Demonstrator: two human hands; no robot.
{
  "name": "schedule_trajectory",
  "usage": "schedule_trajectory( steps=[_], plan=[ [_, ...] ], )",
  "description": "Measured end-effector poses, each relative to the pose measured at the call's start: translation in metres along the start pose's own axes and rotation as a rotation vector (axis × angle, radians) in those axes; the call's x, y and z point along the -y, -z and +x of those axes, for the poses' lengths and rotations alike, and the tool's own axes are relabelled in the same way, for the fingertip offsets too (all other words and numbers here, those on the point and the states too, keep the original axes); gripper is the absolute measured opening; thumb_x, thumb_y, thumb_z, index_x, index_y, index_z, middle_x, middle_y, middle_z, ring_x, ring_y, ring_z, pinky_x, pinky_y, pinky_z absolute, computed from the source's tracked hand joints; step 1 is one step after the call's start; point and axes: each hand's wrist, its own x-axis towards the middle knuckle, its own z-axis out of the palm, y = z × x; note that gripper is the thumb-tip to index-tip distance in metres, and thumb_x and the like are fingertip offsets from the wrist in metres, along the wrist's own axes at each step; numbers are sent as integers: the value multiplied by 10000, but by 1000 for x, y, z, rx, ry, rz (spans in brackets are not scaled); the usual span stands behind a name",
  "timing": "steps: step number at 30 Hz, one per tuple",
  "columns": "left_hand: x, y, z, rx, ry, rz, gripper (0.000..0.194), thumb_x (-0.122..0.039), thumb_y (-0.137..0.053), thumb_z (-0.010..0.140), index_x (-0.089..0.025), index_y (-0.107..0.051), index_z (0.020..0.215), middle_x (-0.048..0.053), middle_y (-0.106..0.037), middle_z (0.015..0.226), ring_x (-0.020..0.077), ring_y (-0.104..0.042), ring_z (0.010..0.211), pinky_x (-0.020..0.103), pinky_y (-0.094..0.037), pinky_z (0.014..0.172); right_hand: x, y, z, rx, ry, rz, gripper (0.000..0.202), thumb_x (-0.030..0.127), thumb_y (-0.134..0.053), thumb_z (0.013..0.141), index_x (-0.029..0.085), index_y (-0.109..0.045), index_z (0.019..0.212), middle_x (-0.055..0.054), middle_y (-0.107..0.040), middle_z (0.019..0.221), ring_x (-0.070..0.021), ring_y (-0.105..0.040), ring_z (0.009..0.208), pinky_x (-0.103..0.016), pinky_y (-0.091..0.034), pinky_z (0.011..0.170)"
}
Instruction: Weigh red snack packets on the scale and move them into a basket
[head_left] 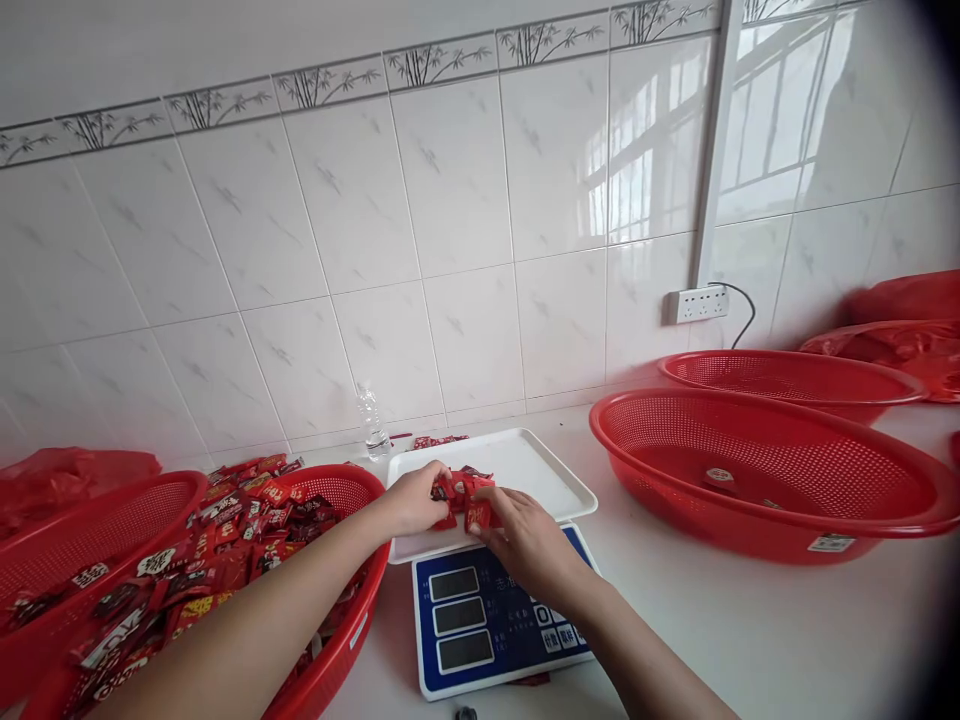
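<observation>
My left hand is closed around small red wrapped packets above the white tray of a scale. From the other side my right hand pinches a red packet at the same cluster, its thumb and fingers curled in. My fingers partly hide the cluster, so I cannot tell which packets touch the tray. Below it lies the scale's blue panel with dark displays, partly covered by my right hand. Under my left forearm, a red basket is heaped with similar packets.
Two red perforated baskets stand at the right, with a few pieces in the nearer one. Another red basket is at far left. A clear bottle stands by the tiled wall, below and left of a power strip.
</observation>
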Motion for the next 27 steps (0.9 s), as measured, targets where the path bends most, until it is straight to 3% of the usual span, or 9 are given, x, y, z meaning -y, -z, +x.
schedule_trajectory(
  steps=[4,8,13,18,27],
  plan=[
    [-3,3,8,84,21,-59,367,-164,-526,599,-220,-543,961,-10,-611,777,147,-544,622,227,-395,551,-5,6,0,-51,-133,46,162,352,-394,888,237,-465,978,-43,-637,899,-205,-594,817,-335,-434,702],
    [-8,6,10,173,22,-100,387,-158,-544,579,-209,-546,963,8,-620,890,157,-562,699,231,-411,586,-10,6,-1,-68,-197,71,210,407,-373,886,249,-458,995,-35,-642,903,-206,-599,803,-313,-428,645],
    [-13,17,2,42,93,-258,381,-215,-586,636,-188,-517,1009,52,-598,967,163,-562,805,246,-421,659,-15,4,0,-189,-255,137,272,446,-395,868,236,-495,1010,-60,-614,981,-206,-574,878,-331,-445,711],
    [-12,31,-13,-87,182,-336,411,-372,-577,719,-201,-466,1076,71,-545,1034,129,-540,712,258,-434,614,-12,8,1,-317,-251,194,320,440,-436,851,209,-523,1056,-71,-600,949,-183,-561,801,-323,-462,707],
    [-5,27,-37,-69,175,-396,398,-456,-571,742,-191,-413,994,75,-555,1046,97,-514,635,258,-430,591,-5,-5,-1,-234,-39,45,309,243,-459,837,211,-503,1141,-77,-626,1062,-217,-549,968,-365,-451,801]
  ],
)
